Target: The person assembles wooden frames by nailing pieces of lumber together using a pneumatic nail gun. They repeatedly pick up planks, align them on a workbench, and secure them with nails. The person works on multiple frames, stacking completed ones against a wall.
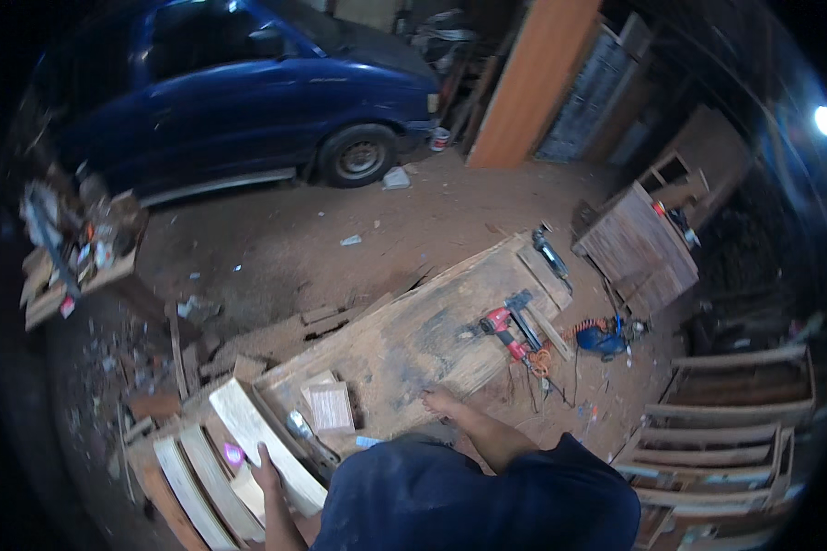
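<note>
My left hand [266, 479] grips a pale curved wooden slat [259, 439] by its edge, at the lower left of the bench. The thumb lies along the wood; the other fingers are mostly hidden. My right hand [441, 402] is low over the near edge of the wooden workbench [404, 335], its fingers partly extended and nothing visible in them. Between the hands lie a small wooden block [332, 408] and a metal-headed tool [300, 426]. More curved slats [180, 487] lie left of my left hand, beside a small pink object [233, 455].
A red nail gun [505, 332] lies on the bench's right part, and a dark power tool [549, 253] at its far end. Beyond are a wooden cabinet [641, 250] and a blue van [248, 92]. Slatted wooden frames [717, 441] stand at right; a cluttered table [92, 266] at left.
</note>
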Available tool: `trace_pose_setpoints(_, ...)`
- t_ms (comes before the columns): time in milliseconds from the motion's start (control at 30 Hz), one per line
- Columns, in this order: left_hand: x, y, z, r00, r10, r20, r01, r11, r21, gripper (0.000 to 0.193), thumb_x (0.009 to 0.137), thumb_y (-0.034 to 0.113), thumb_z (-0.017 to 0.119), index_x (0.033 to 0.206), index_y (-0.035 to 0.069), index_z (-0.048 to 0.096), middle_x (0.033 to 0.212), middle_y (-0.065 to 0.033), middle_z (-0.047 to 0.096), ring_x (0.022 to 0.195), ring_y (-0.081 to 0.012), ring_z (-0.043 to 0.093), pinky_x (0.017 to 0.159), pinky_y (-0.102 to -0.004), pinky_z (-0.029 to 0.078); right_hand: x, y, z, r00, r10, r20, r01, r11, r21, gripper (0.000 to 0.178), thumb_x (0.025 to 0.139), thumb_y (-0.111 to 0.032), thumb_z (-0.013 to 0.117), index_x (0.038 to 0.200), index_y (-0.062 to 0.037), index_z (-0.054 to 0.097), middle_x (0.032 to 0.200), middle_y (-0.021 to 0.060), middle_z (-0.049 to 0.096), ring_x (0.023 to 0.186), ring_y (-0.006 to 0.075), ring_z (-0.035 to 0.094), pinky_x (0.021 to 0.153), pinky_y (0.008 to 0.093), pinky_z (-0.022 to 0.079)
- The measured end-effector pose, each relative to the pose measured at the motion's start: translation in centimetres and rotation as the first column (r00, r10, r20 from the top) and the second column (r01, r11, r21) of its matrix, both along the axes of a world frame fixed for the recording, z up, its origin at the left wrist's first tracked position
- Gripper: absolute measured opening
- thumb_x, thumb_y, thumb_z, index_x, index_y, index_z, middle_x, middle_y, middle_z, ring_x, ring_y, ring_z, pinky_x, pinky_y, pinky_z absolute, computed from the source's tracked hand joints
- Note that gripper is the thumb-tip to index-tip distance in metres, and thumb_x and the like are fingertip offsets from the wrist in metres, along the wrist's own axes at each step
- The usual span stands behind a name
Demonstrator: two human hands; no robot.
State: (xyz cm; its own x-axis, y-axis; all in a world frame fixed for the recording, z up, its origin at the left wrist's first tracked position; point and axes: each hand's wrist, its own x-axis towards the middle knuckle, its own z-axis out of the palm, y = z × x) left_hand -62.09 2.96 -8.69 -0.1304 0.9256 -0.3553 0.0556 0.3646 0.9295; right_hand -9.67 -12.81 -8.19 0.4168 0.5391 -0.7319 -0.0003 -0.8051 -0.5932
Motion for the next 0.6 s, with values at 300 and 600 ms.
trace_pose_setpoints(300, -0.8, 0.4, -0.8, 0.996, -0.008, 0.085, 0.018, 0.993, -0.113, 0.076, 0.098, 0.049, 0.069, 0.143, -0.01, 0.05, 0.137, -0.018, 0.061, 0.121, -0.0269, 0.06, 0.106, -0.0383, 0.045, -4.5, -2.9, 0.0, 0.96, 0.215, 0.181, -0.201, 0.975, -0.092, 0.037, 0.099, -0.033, 0.068, 0.118, -0.0016, 0.072, 0.092, 0.0144, 0.075, 0.08, 0.024, 0.072, 0.067, 0.0353, 0.056)
trace_pose_setpoints(600, 1.6, -0.1, 3.1, 0.999, -0.038, 0.016, 0.04, 0.992, -0.118, 0.076, 0.1, 0.046, 0.067, 0.145, -0.013, 0.047, 0.139, -0.0206, 0.059, 0.123, -0.0273, 0.059, 0.106, -0.039, 0.045, -1.8, -7.0, -5.3, 0.978, -0.097, 0.187, 0.115, 0.989, -0.092, 0.041, 0.098, -0.036, 0.064, 0.112, 0.001, 0.074, 0.097, 0.0199, 0.075, 0.083, 0.0247, 0.074, 0.073, 0.0388, 0.059)
